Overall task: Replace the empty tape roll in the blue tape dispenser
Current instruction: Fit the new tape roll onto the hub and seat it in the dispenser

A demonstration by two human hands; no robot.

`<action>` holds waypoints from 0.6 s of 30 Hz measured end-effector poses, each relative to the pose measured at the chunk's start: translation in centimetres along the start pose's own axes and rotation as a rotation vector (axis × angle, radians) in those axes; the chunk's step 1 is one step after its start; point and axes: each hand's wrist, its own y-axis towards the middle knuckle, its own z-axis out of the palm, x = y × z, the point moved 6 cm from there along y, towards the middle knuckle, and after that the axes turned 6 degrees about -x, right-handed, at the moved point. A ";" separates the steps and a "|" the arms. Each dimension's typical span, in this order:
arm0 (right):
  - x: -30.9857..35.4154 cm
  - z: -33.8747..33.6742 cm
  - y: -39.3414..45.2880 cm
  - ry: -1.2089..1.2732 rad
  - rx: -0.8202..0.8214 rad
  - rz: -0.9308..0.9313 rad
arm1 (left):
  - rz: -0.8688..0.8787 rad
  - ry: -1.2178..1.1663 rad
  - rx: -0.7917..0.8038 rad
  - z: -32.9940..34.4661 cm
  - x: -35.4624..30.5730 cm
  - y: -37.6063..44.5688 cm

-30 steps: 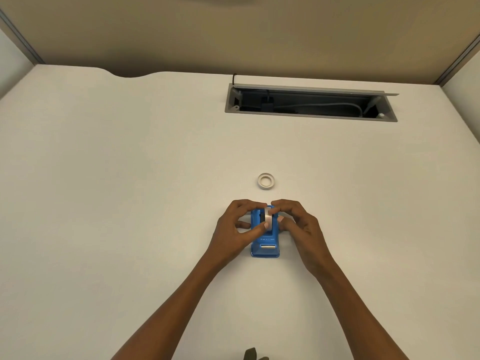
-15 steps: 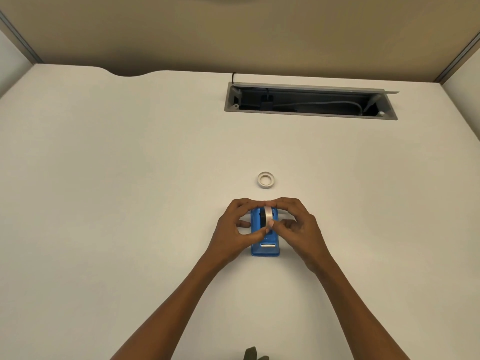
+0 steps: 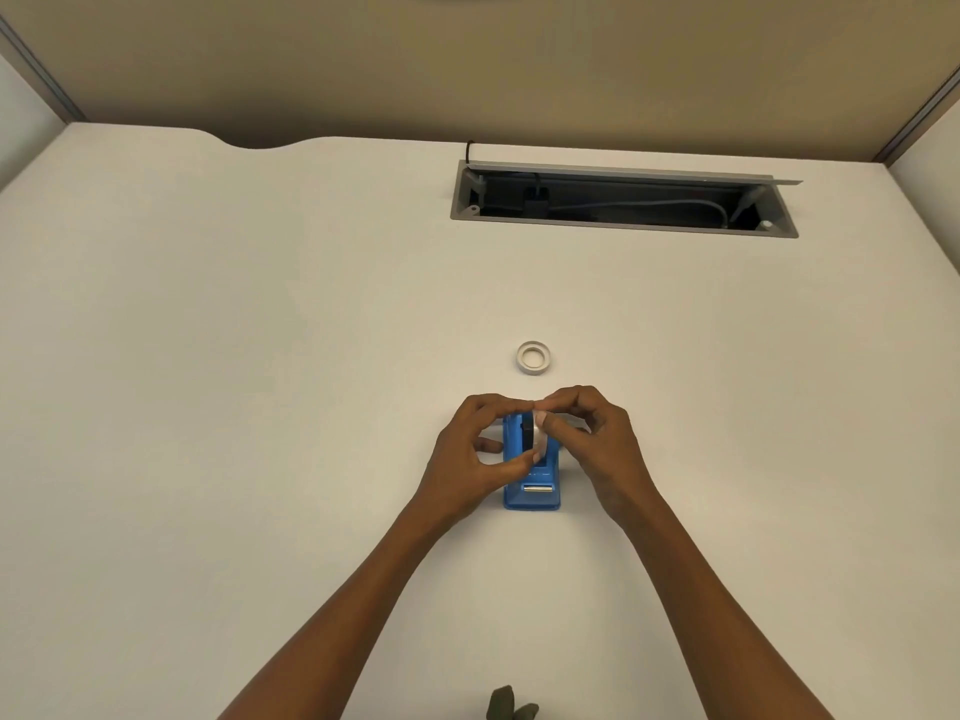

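I see the blue tape dispenser (image 3: 531, 485) standing on the smooth, matte off-white desk (image 3: 260, 356), near its middle and close to me. It is a blocky moulded plastic body with a rounded front lip, and a short shiny metal strip lies across its low front end. A tape roll (image 3: 537, 439) sits upright in its cradle, a pale translucent band edge-on to me with a dark hub beside it.

My left hand (image 3: 470, 454) curls round the dispenser's left side, thumb laid across the front of the roll and fingertips arched over its top; that grip is closed on the roll. My right hand (image 3: 597, 439) comes in from the other side, thumb and forefinger pinched together at the top of the roll. I cannot tell whether they hold the roll itself or a loose end of tape.

Just beyond the hands, apart from them, a small white ring (image 3: 533, 357) lies flat on the desk, a thin-walled hollow core. At the far edge a long rectangular grey metal cable tray (image 3: 623, 228) is sunk into the desk, its lid raised and a grey cable looped inside.
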 end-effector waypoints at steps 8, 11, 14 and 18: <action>0.2 -0.4 -0.7 0.061 -0.017 0.011 | 0.020 -0.017 0.010 0.1 -0.1 -0.2; 0.2 -0.6 -0.9 0.041 0.007 -0.002 | -0.002 -0.018 0.004 0.1 0.0 -0.1; 0.2 -0.4 -1.2 -0.018 0.091 -0.036 | 0.000 -0.016 0.002 0.0 0.1 -0.1; 0.2 -0.3 -1.2 -0.079 0.130 -0.090 | 0.008 -0.010 0.004 0.1 0.1 0.0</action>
